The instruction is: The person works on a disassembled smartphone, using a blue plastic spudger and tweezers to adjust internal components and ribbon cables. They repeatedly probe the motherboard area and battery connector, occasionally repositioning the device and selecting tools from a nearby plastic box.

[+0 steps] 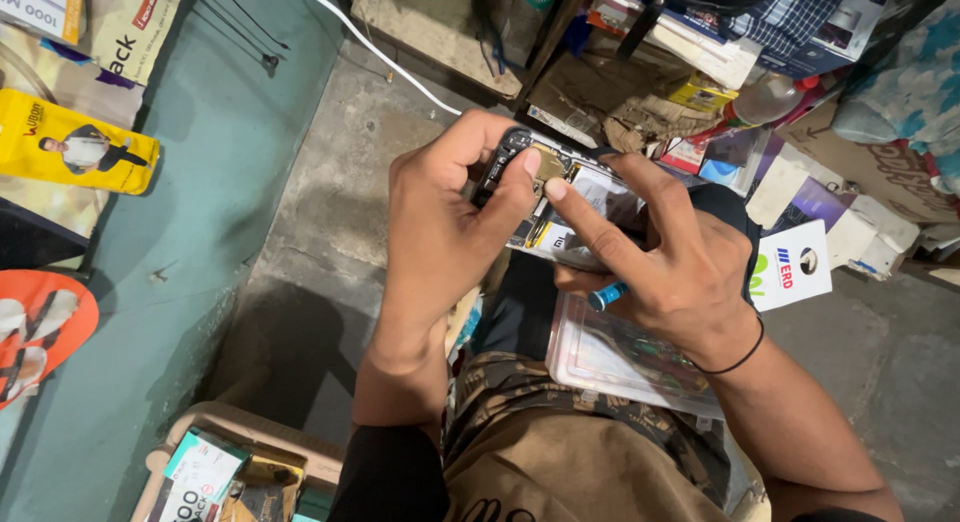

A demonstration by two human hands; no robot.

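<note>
Fingers of the left hand (440,217) clamp an opened phone (560,202) above the lap; the right hand (670,257) pinches a blue-handled screwdriver (606,297), forefinger steadying the phone's insides, likely mid-disassembly.

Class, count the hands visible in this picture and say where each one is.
2. The left hand grips the opened phone from the left; the right hand steadies it from the right, with a blue-tipped tool tucked in its fingers.
</note>
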